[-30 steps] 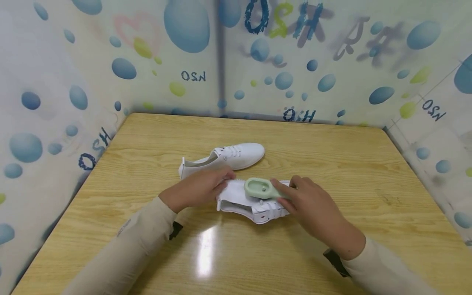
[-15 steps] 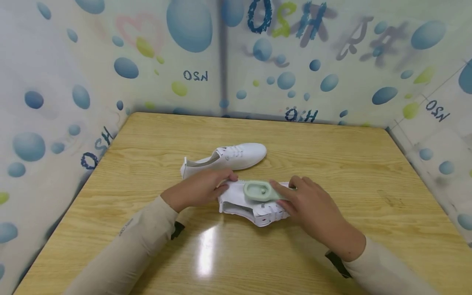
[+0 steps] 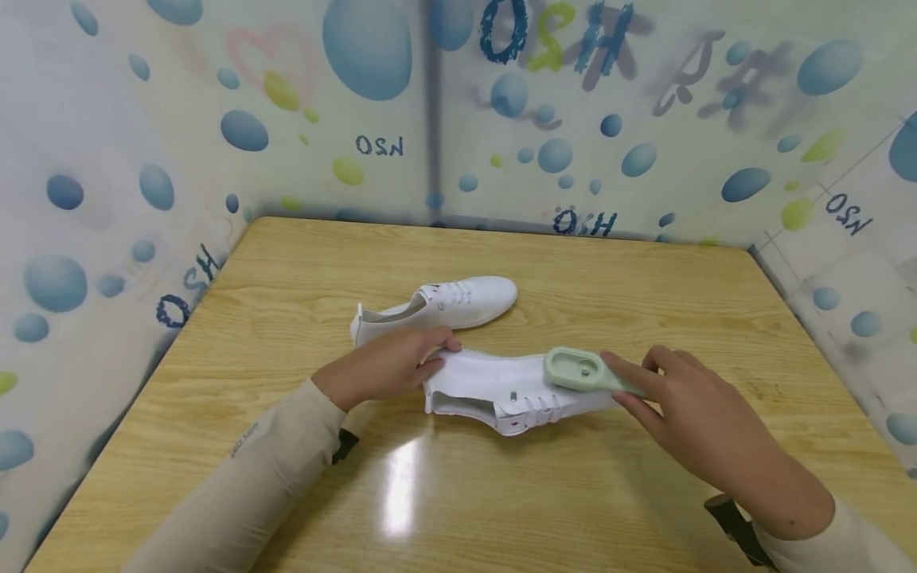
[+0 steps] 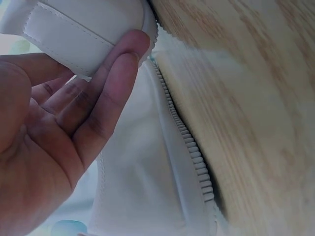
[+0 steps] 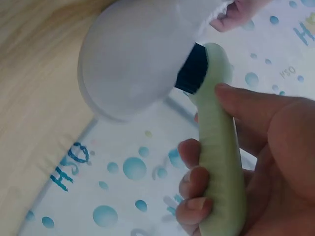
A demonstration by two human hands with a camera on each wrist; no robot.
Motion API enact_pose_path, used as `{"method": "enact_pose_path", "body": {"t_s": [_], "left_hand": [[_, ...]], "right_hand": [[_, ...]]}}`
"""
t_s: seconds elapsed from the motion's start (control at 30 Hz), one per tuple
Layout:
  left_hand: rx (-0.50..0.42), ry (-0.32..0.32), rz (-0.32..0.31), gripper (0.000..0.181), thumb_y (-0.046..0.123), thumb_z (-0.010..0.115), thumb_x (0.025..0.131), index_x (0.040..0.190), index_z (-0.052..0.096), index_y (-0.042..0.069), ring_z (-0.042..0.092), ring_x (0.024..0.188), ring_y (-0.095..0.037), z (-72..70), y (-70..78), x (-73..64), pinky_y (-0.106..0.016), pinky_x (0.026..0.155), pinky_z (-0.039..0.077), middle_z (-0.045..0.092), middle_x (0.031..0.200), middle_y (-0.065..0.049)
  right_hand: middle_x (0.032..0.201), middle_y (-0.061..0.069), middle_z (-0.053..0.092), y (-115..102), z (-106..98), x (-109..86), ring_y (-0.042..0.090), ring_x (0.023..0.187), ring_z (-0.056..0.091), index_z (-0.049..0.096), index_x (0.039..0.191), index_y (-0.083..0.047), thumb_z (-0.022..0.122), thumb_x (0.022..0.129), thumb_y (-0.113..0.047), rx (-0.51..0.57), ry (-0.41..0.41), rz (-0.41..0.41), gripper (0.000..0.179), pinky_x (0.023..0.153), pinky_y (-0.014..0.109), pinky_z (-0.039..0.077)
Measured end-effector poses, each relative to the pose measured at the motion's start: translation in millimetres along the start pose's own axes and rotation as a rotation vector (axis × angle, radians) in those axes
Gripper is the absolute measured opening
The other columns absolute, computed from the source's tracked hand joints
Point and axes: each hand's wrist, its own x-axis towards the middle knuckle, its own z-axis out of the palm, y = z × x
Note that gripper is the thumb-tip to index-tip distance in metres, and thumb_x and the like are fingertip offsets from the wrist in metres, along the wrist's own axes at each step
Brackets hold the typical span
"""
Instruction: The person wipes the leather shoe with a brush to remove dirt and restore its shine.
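Note:
A white lace-up shoe (image 3: 487, 376) lies tilted on its side, its opening facing the person. My left hand (image 3: 387, 364) holds it at the heel, and the left wrist view shows thumb and fingers on either side of the heel (image 4: 74, 37). My right hand (image 3: 698, 418) grips the handle of a pale green brush (image 3: 579, 369). In the right wrist view the brush's dark bristles (image 5: 193, 69) meet the shoe's upper near the toe (image 5: 130, 59). Fingers wrap around the ribbed handle, with the thumb along it.
The matching white shoe (image 3: 476, 302) stands upright behind the held one, toe pointing right; its heel is close to my left hand. Both are on a wood-grain table (image 3: 645, 294). A patterned wall covering (image 3: 286, 183) borders the table's back and sides.
My right hand and the brush have moved right along the shoe, from the lacing area toward the toe. My left hand stays at the heel.

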Motion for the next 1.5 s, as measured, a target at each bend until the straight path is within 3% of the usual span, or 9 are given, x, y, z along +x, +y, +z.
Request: {"method": "enact_pose_path", "body": {"t_s": [0.17,0.5,0.87,1.1,1.5], "left_hand": [[-0.004,-0.009,-0.017,0.019,0.007,0.061,0.098,0.117,0.062,0.011,0.064,0.106,-0.013,0.2,-0.6,0.2,-0.033,0.091,0.053,0.070,0.116,-0.001],[-0.024,-0.017,-0.014,0.020,0.007,0.062,0.098,0.117,0.061,0.011,0.064,0.110,-0.014,0.8,-0.3,2.2,-0.035,0.094,0.053,0.070,0.117,-0.002],[-0.027,-0.011,-0.010,0.020,0.004,0.063,0.096,0.115,0.062,0.010,0.065,0.107,-0.015,1.7,2.5,4.2,-0.034,0.091,0.054,0.071,0.114,-0.002],[-0.022,-0.015,-0.014,0.020,0.005,0.063,0.096,0.115,0.062,0.011,0.065,0.105,-0.013,0.5,4.1,3.7,-0.033,0.090,0.054,0.070,0.114,-0.002],[-0.003,-0.009,-0.019,0.019,0.006,0.062,0.097,0.115,0.061,0.013,0.064,0.099,-0.011,2.1,-0.1,0.5,-0.031,0.085,0.053,0.070,0.113,-0.001]], "right_hand": [[0.096,0.006,0.060,-4,1,3.4,0.017,0.078,0.051,0.059,0.140,-0.024,0.071,0.093,-0.025,0.011,-0.023,-0.019,0.049,0.061,0.032,0.042],[0.099,0.007,0.059,-33,20,23.0,0.016,0.081,0.049,0.056,0.143,-0.022,0.068,0.095,-0.021,0.069,-0.064,-0.062,0.049,0.068,0.031,0.042],[0.104,0.009,0.061,-54,34,34.7,0.022,0.088,0.056,0.060,0.139,-0.026,0.074,0.091,-0.024,0.017,-0.020,-0.137,0.050,0.073,0.036,0.050],[0.104,0.009,0.061,-40,24,25.0,0.021,0.088,0.054,0.059,0.141,-0.024,0.071,0.094,-0.026,-0.003,-0.063,-0.083,0.048,0.073,0.036,0.048],[0.100,0.007,0.061,-3,1,-2.3,0.020,0.083,0.054,0.057,0.142,-0.025,0.072,0.092,-0.023,-0.029,-0.019,-0.013,0.053,0.065,0.036,0.046]]}}
